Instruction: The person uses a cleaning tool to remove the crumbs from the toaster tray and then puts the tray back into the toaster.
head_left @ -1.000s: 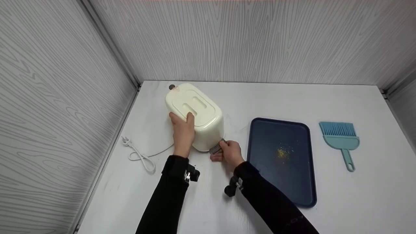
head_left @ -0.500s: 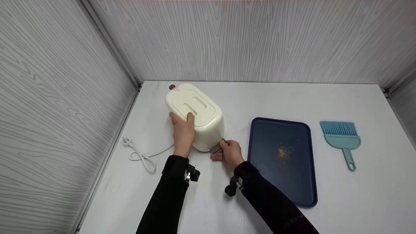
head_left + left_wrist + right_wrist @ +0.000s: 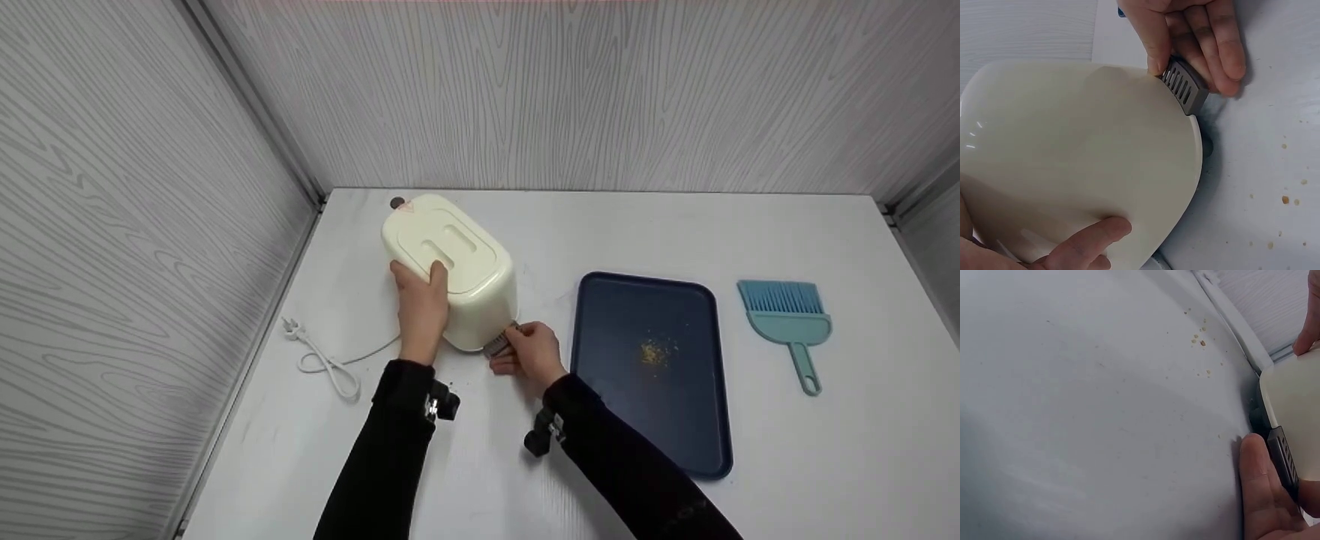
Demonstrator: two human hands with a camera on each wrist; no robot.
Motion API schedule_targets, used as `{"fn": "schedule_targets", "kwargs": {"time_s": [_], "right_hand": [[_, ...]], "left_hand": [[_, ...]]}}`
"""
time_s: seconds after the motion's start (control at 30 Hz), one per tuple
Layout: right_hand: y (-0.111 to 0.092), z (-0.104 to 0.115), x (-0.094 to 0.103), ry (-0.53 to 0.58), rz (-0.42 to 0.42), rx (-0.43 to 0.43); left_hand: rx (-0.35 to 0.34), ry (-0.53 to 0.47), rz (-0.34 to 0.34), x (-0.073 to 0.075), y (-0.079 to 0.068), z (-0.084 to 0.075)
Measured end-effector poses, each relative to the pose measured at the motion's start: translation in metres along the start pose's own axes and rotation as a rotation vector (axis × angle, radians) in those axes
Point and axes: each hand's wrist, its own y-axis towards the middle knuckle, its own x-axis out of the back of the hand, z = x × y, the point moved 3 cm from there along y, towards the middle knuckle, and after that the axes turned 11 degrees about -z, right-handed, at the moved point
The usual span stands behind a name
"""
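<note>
A cream toaster (image 3: 480,259) lies at a slant on the left half of the white table, with two recesses in its lidded top. My left hand (image 3: 422,309) grips its near left side, thumb over the top edge. At the toaster's low near corner, the dark grey slotted end of a crumb tray (image 3: 1185,87) sticks out. My right hand (image 3: 536,352) pinches that end between thumb and fingers. In the right wrist view, the fingers (image 3: 1261,489) lie along the table beneath the grey end (image 3: 1283,455). The rest of the crumb tray is hidden inside the toaster.
Right of my right hand lies a navy tray (image 3: 649,420) with yellow crumbs (image 3: 654,352). Farther right is a blue-green brush (image 3: 787,326). The white cord and plug (image 3: 322,356) lie left of the toaster. Small crumbs (image 3: 1285,199) dot the table. Walls stand behind and to the left.
My right hand has shifted very slightly right and toward me, still pinching the grey end. The toaster and left hand are nearly where they were.
</note>
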Motion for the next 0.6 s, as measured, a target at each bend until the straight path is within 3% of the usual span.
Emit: {"fn": "schedule_targets", "kwargs": {"time_s": [0.13, 0.4, 0.5, 0.6], "right_hand": [[-0.002, 0.004, 0.004, -0.060, -0.022, 0.070], [0.000, 0.024, 0.019, -0.453, -0.158, 0.402], [0.001, 0.032, 0.020, -0.533, -0.138, 0.524], [0.002, 0.037, 0.020, -0.598, -0.047, 0.583]], "left_hand": [[-0.012, 0.005, -0.003, 0.001, 0.000, 0.000], [-0.022, 0.004, -0.002, 0.002, 0.000, 0.001], [-0.015, 0.011, 0.002, 0.002, -0.001, 0.001], [-0.024, 0.013, -0.001, 0.001, -0.001, 0.000]]}}
